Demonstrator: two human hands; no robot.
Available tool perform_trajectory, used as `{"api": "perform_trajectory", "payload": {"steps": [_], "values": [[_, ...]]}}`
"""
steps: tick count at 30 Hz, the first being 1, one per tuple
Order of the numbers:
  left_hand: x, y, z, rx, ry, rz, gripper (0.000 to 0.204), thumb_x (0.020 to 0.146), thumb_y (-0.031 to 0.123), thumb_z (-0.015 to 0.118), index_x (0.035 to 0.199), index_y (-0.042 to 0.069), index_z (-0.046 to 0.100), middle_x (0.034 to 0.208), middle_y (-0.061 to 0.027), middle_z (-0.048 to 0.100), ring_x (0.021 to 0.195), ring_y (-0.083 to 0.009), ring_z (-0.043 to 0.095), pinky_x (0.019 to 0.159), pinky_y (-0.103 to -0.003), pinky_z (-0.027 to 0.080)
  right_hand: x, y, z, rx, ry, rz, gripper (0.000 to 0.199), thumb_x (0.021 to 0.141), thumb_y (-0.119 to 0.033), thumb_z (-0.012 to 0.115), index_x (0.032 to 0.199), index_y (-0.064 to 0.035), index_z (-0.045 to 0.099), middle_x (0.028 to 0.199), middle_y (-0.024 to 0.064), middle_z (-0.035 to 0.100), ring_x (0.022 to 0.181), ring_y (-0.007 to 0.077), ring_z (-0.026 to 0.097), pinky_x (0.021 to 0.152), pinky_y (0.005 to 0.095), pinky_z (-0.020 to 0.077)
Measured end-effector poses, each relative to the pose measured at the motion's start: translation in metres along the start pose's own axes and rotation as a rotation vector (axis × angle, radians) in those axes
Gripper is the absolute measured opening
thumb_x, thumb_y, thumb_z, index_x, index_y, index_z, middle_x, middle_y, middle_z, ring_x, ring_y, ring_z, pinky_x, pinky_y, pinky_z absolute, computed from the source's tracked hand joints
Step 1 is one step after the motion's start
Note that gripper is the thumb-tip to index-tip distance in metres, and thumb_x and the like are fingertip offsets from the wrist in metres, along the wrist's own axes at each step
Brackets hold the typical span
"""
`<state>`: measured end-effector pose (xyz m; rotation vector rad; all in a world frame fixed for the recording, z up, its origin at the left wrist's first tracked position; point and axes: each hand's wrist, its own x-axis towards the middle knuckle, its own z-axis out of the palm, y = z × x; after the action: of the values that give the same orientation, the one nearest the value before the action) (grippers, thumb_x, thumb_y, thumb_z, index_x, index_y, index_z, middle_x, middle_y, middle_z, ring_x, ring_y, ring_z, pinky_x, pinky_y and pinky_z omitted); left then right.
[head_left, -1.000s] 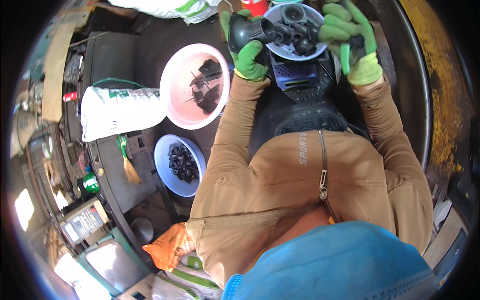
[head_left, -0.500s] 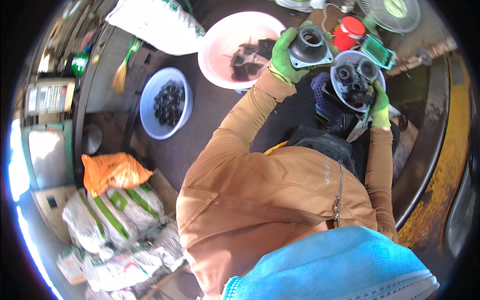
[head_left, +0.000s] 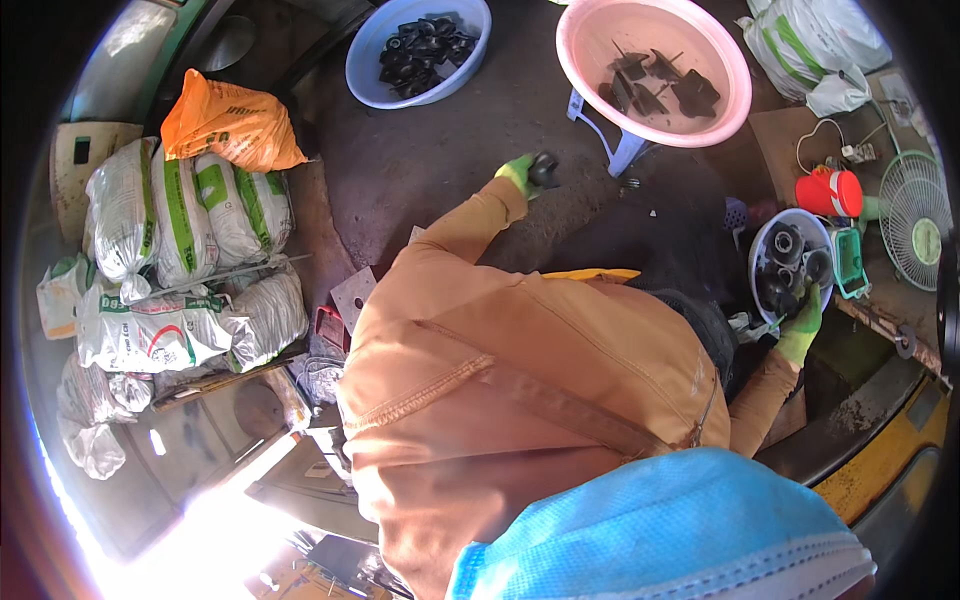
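Observation:
My left hand (head_left: pixel 522 174), in a green glove, is stretched out over the dark floor and grips a black metal part (head_left: pixel 543 169). It hovers between the pink basin (head_left: pixel 720 60) and the blue basin (head_left: pixel 372 52), both holding dark parts. My right hand (head_left: pixel 800 322), also green-gloved, rests on the rim of a small pale bowl (head_left: pixel 762 245) filled with black round parts, its fingers closed on one of them. My orange sleeves and torso hide much of the middle.
A pale stool (head_left: pixel 610 140) carries the pink basin. Stacked white and green sacks (head_left: pixel 180 260) and an orange bag (head_left: pixel 230 120) lie to the left. A red cup (head_left: pixel 828 192), a small fan (head_left: pixel 920 230) and white bags (head_left: pixel 810 50) sit at the right.
My view has swung round. My left hand moved away from the pale bowl and out over the floor with a black part; my right hand stays at the bowl.

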<state>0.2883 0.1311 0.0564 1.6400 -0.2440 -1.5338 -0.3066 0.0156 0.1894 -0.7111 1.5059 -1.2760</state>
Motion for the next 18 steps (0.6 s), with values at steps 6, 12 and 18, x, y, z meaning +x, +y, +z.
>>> {"api": "perform_trajectory", "payload": {"steps": [6,12,18], "values": [[0.055,0.008,-0.083,1.019,0.338,0.207,0.045,0.1,0.029,0.044,0.141,0.013,0.047,0.14,-0.0084,0.052,0.125,-0.0268,0.051,0.106,-0.039,0.041,-0.02,-0.018,-0.004,0.119,-0.249,0.174,0.032,0.099,-0.028,0.058,0.115,-0.0008,0.064,0.082,0.0036,0.06,0.07,0.0132,0.056,0.061,0.0249,0.046],[0.075,0.169,-0.126,-0.409,0.345,0.424,0.041,0.1,0.027,0.048,0.137,0.01,0.052,0.133,-0.0102,0.057,0.119,-0.0267,0.056,0.102,-0.038,0.044,-0.026,-0.008,-0.008,0.113,-0.02,0.204,0.033,0.102,-0.028,0.054,0.115,0.0001,0.063,0.079,0.0038,0.058,0.068,0.0131,0.053,0.058,0.0233,0.0438],[0.057,0.182,-0.035,-0.513,-0.143,0.17,0.038,0.1,0.025,0.051,0.133,0.008,0.057,0.126,-0.012,0.063,0.112,-0.0266,0.061,0.097,-0.038,0.048,-0.042,-0.022,-0.005,0.214,-0.119,0.202,0.034,0.101,-0.027,0.055,0.122,-0.001,0.061,0.089,0.0051,0.062,0.072,0.0127,0.057,0.062,0.0234,0.0461]]}}
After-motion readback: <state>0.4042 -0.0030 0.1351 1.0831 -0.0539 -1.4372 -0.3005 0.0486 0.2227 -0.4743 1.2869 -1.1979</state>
